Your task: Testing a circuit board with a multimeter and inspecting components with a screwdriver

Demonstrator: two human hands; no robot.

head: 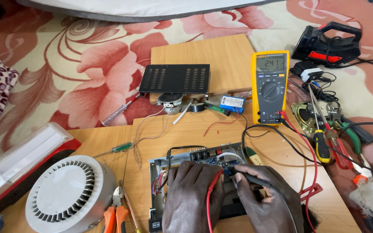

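My left hand [193, 196] holds a red test probe [214, 181] against a blue circuit board [219, 163] in an open grey metal chassis [156, 181]. My right hand [266, 200] grips a black test probe [249, 176] touching the same board. Red and black leads run from the probes up to a yellow multimeter [270, 87] lying on the wooden board [186, 129], its display lit.
A black vented cover [174, 78], a small speaker [170, 101] and a blue battery pack [232, 103] lie behind the chassis. A round white fan unit [67, 194] and orange pliers [115, 215] sit left. Screwdrivers and pliers [329, 138] lie right, near a black-red lamp [327, 43].
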